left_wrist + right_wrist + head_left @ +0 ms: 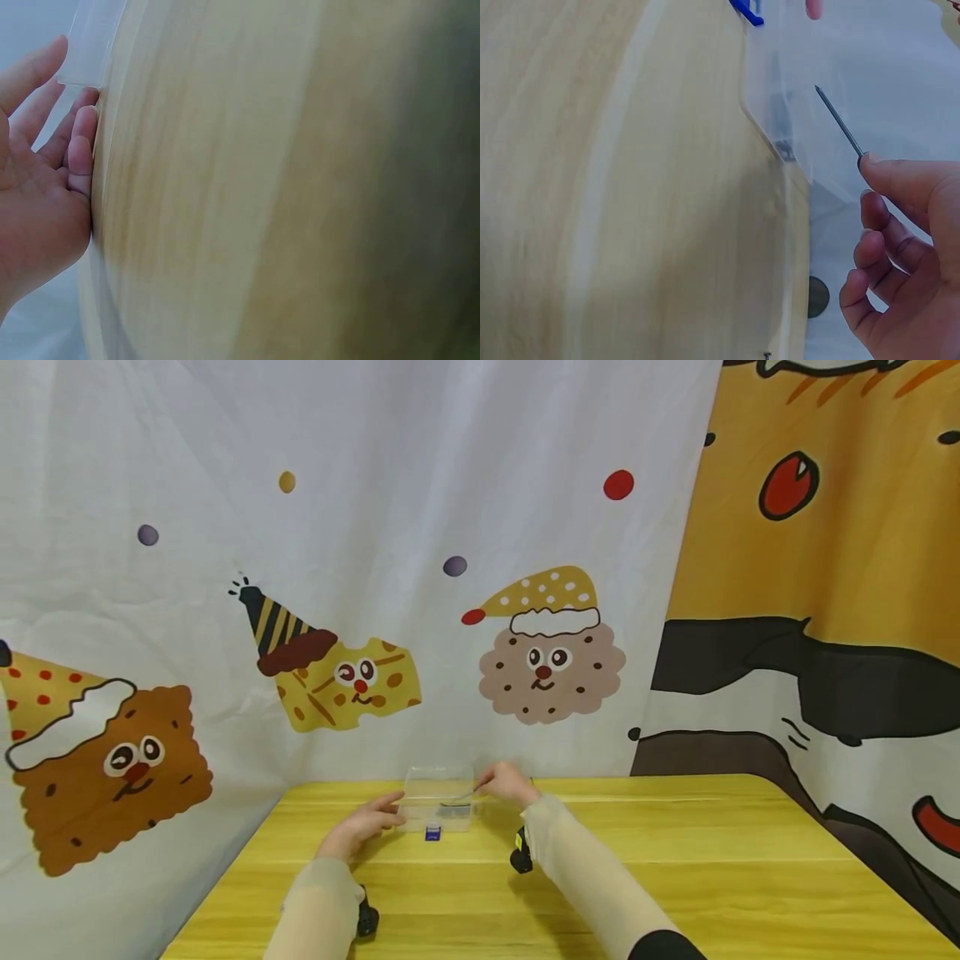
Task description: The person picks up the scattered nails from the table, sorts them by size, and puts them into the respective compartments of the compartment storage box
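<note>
A clear plastic box point(412, 821) stands near the back of the table with its lid point(438, 777) raised and a blue latch point(432, 833) at the front. Dark small items, blurred through the plastic, lie in its right part. My right hand point(512, 785) pinches a thin grey nail point(840, 122) between thumb and forefinger, its point towards the box, above the right side. At the box's left side is my left hand point(363, 827), fingers extended and thumb apart, fingertips at the plastic. In the left wrist view the box's corner point(90, 56) shows by those fingers.
The yellow wood-grain table point(450, 902) ends at a white curtain point(360, 527) printed with cartoon snacks. Another small nail point(767, 355) shows at the bottom of the right wrist view. Dark wrist cameras sit on both wrists.
</note>
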Action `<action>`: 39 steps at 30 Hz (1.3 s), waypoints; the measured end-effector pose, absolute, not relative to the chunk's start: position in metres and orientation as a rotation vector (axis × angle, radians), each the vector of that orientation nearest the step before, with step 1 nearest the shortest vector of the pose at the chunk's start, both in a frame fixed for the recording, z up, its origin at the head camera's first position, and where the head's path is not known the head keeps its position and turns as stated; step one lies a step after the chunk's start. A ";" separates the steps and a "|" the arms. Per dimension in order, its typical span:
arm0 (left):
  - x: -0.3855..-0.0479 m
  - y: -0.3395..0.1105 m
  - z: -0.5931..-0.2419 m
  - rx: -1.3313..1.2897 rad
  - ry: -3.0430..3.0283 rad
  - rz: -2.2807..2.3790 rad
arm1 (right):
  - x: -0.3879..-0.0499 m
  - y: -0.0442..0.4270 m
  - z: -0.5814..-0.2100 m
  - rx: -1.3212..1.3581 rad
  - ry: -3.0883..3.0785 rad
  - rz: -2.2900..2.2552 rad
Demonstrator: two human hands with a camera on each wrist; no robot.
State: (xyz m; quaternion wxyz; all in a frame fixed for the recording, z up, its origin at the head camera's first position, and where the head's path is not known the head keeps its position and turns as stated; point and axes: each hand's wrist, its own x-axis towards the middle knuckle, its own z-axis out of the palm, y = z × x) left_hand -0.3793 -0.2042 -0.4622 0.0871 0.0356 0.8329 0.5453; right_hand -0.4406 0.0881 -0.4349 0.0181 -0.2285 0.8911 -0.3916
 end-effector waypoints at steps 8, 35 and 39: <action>-0.379 -0.201 -0.462 0.124 2.464 1.644 | -0.434 0.079 -0.435 -0.777 2.777 -1.163; -0.380 -0.202 -0.464 0.151 2.452 1.653 | -0.428 0.075 -0.434 -0.712 2.758 -1.127; -0.380 -0.205 -0.464 0.147 2.453 1.646 | -0.428 0.081 -0.429 -0.734 2.749 -1.161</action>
